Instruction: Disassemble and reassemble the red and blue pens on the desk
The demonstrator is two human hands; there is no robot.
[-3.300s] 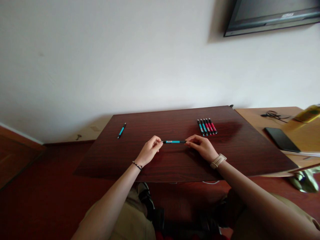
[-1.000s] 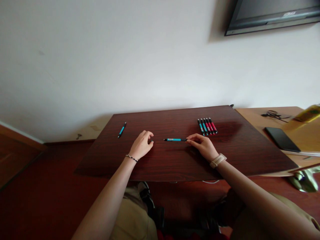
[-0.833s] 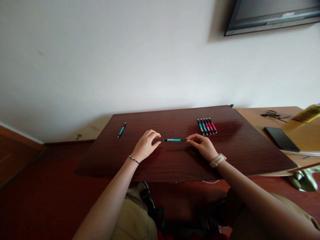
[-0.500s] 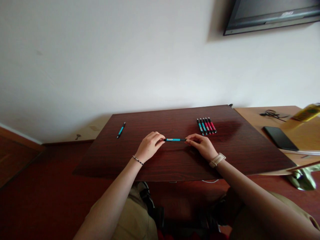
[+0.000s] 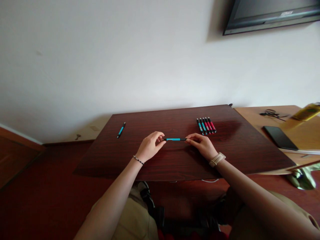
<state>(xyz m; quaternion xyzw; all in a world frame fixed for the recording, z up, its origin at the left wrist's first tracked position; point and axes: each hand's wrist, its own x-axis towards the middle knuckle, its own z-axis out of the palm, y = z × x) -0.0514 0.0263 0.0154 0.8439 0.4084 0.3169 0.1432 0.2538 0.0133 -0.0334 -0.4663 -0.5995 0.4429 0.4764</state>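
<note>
While the dark, glossy wood-grain tabletop (image 5: 175, 163) is filling the middle of the frame, the left hand (image 5: 149, 146) and the right hand (image 5: 203, 146) are meeting over its centre, each pinching one end of a slim teal pen (image 5: 175, 139) with black tips. The pen is lying level, running left to right just above the wood, and the fingers of both hands are clamped on its ends. A thin beaded bracelet (image 5: 137, 160) is circling the left wrist, and a pale-strapped watch (image 5: 217, 159) is sitting on the right one.

Right of centre, towards the tabletop's far edge, six pens (image 5: 206, 125) are lying side by side in a tight row: the count looks like three teal and three red, all with black ends. One more teal pen (image 5: 121, 130) is resting alone, tilted, left of centre.

At the right edge of the frame, a lighter wooden desk (image 5: 252, 115) is carrying a flat black phone (image 5: 278, 137) and a coil of dark cable (image 5: 271, 114). A dark flat screen (image 5: 270, 15) is hanging on the white wall in the upper right.
</note>
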